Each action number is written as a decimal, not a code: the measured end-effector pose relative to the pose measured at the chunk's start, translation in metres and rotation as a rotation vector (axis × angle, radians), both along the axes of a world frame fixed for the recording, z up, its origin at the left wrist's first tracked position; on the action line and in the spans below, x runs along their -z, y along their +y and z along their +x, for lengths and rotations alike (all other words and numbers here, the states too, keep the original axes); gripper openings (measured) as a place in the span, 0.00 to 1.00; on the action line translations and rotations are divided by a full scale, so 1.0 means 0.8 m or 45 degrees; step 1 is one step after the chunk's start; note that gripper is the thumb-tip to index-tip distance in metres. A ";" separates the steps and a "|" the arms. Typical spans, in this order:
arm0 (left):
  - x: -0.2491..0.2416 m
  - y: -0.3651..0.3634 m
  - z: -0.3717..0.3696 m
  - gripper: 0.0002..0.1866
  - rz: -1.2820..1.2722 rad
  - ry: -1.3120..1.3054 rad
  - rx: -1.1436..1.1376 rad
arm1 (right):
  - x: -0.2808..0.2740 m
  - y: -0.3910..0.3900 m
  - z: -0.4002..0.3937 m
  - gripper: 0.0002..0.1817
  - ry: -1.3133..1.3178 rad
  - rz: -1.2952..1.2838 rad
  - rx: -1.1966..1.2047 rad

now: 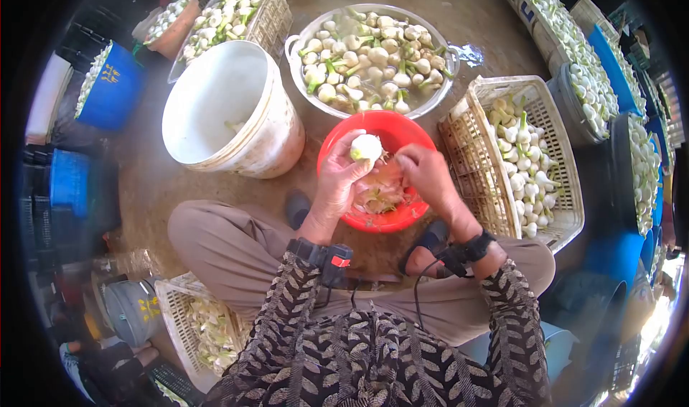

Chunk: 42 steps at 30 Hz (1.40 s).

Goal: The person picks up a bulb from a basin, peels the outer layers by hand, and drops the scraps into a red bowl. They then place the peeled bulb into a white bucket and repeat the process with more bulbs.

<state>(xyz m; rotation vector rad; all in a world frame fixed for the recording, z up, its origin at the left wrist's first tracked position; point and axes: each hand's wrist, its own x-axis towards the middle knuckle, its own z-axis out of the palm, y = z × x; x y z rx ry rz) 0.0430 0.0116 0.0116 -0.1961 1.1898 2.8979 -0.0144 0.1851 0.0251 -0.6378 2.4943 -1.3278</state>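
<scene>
My left hand (335,176) holds a white garlic bulb (366,148) between thumb and fingers, its root tuft facing right. Just to the right, my right hand (429,176) is closed with fingers pinched close to the roots; whatever they grip is hidden. Both hands are over a red basin (375,223), where pale pinkish garlic skins (378,194) lie. Beyond it, a wide metal basin (443,91) is filled with garlic bulbs (373,57), some with green stem stubs, in water.
A white bucket (280,131) stands left of the red basin. To the right is a plastic crate (459,131) of garlic. Another crate (269,23) sits at the back left, near a blue tub (115,91). Behind my left knee, a crate (176,321) contains skins. Full garlic containers line the right side.
</scene>
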 end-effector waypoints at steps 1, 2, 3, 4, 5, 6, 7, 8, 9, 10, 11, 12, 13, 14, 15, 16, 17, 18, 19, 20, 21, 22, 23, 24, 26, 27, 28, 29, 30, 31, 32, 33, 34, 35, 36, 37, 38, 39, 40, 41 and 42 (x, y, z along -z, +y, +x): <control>0.008 0.004 -0.001 0.29 -0.130 0.012 -0.013 | -0.019 -0.001 -0.001 0.08 -0.192 -0.229 0.095; 0.008 0.010 -0.003 0.29 -0.261 0.032 -0.020 | -0.031 -0.003 -0.001 0.08 -0.251 -0.333 0.103; 0.008 0.016 -0.005 0.29 -0.254 0.032 -0.002 | -0.035 -0.004 -0.002 0.08 -0.250 -0.329 0.122; 0.008 0.021 -0.004 0.29 -0.422 0.052 0.008 | -0.037 -0.005 -0.001 0.07 -0.248 -0.295 0.115; 0.008 0.026 -0.003 0.28 -0.592 0.071 0.015 | -0.038 -0.005 -0.001 0.06 -0.249 -0.263 0.103; 0.013 0.029 -0.004 0.28 -0.589 0.066 0.022 | -0.038 -0.005 -0.001 0.06 -0.178 -0.216 0.104; 0.018 0.030 -0.006 0.28 -0.674 0.147 -0.008 | -0.039 -0.005 0.000 0.06 -0.182 -0.215 0.106; 0.019 0.031 -0.007 0.28 -0.759 0.229 -0.040 | -0.039 -0.006 0.000 0.06 -0.036 -0.066 0.116; 0.019 0.031 -0.006 0.28 -0.760 0.226 -0.039 | -0.039 -0.006 0.000 0.06 0.112 0.082 0.126; 0.019 0.031 -0.003 0.28 -0.780 0.210 -0.021 | -0.036 -0.006 -0.001 0.06 0.109 0.080 0.130; 0.017 0.032 -0.001 0.28 -0.799 0.196 0.001 | -0.030 -0.004 -0.002 0.06 0.046 0.040 0.142; 0.014 0.033 0.001 0.28 -0.800 0.197 0.010 | -0.024 -0.003 -0.004 0.07 -0.016 0.001 0.154; 0.011 0.032 0.003 0.28 -0.528 0.191 -0.004 | -0.008 0.000 -0.005 0.07 -0.016 -0.001 0.160; 0.008 0.032 0.003 0.29 -0.259 0.185 -0.015 | 0.013 0.003 -0.006 0.07 -0.032 0.047 0.150; 0.004 0.031 0.001 0.29 -0.261 0.189 -0.011 | 0.018 0.004 -0.007 0.07 -0.045 0.097 0.135; 0.000 0.030 -0.001 0.28 -0.265 0.200 -0.023 | 0.023 0.007 -0.004 0.08 -0.328 0.057 0.064; -0.003 0.026 -0.004 0.27 -0.271 0.212 -0.041 | 0.018 0.005 -0.005 0.08 -0.318 0.054 0.051; -0.003 0.024 -0.005 0.26 -0.266 0.167 -0.050 | 0.013 0.003 -0.005 0.08 -0.426 -0.128 0.106; -0.003 0.020 -0.006 0.26 -0.269 0.167 -0.061 | 0.009 0.003 -0.005 0.09 -0.538 -0.307 0.166; -0.004 0.019 -0.009 0.26 -0.362 0.222 -0.025 | -0.006 0.004 -0.008 0.10 -0.555 -0.391 0.148; -0.002 0.020 -0.008 0.26 -0.451 0.276 0.019 | -0.016 0.004 -0.006 0.10 -0.563 -0.388 0.156; -0.001 0.024 -0.007 0.26 -0.444 0.273 0.031 | -0.025 0.004 -0.005 0.09 -0.505 -0.378 0.115; 0.000 0.028 -0.007 0.26 -0.505 0.270 0.034 | -0.033 0.004 -0.004 0.09 -0.443 -0.369 0.076; 0.000 0.032 -0.007 0.26 -0.566 0.267 0.037 | -0.039 0.002 -0.002 0.08 -0.489 -0.405 0.107; 0.002 0.035 -0.006 0.26 -0.626 0.257 0.038 | -0.042 0.004 -0.004 0.07 -0.413 -0.268 0.120; 0.003 0.036 -0.006 0.26 -0.686 0.302 0.032 | -0.041 0.004 -0.006 0.07 -0.335 -0.134 0.120; 0.004 0.035 -0.005 0.27 -0.749 0.347 0.025 | -0.037 0.002 -0.006 0.07 -0.340 -0.136 0.117; 0.005 0.036 -0.003 0.27 -0.752 0.347 0.026 | -0.026 0.000 -0.007 0.07 -0.391 -0.128 0.158; 0.007 0.039 -0.001 0.27 -0.472 0.292 -0.004 | -0.013 0.000 -0.010 0.07 -0.436 -0.120 0.202; 0.006 0.041 -0.003 0.27 -0.189 0.237 -0.032 | 0.024 0.000 -0.012 0.08 -0.232 -0.019 0.171; 0.000 0.041 -0.006 0.27 -0.190 0.247 -0.032 | 0.053 0.000 -0.008 0.08 -0.290 -0.001 0.136; -0.010 0.040 -0.010 0.27 0.004 0.221 -0.011 | 0.060 -0.001 -0.002 0.09 -0.347 0.016 0.097; -0.017 0.036 -0.012 0.28 0.197 0.195 0.006 | 0.065 0.006 -0.001 0.08 -0.369 0.134 -0.056; -0.012 0.028 -0.015 0.28 0.192 0.205 -0.010 | 0.061 0.007 -0.002 0.08 -0.359 0.133 -0.073; -0.002 0.017 -0.017 0.28 0.123 0.133 0.039 | 0.052 0.007 -0.003 0.07 -0.088 0.271 -0.003; 0.010 0.010 -0.016 0.28 0.058 0.055 0.090 | 0.043 0.008 -0.003 0.08 0.181 0.406 0.069; 0.011 0.009 -0.014 0.30 -0.086 0.018 0.061 | 0.014 0.012 -0.005 0.14 0.310 0.274 0.054; 0.013 0.012 -0.013 0.30 -0.076 0.012 0.064 | -0.009 0.013 -0.006 0.19 0.351 0.036 0.033; 0.015 0.019 -0.014 0.30 -0.330 0.042 0.070 | -0.034 0.013 -0.004 0.18 0.118 -0.043 -0.026; 0.018 0.025 -0.017 0.30 -0.584 0.078 0.074 | -0.049 0.013 -0.003 0.16 -0.111 -0.122 -0.083; 0.026 0.034 -0.019 0.29 -0.915 0.161 -0.007 | -0.041 0.013 -0.007 0.16 -0.111 -0.110 -0.079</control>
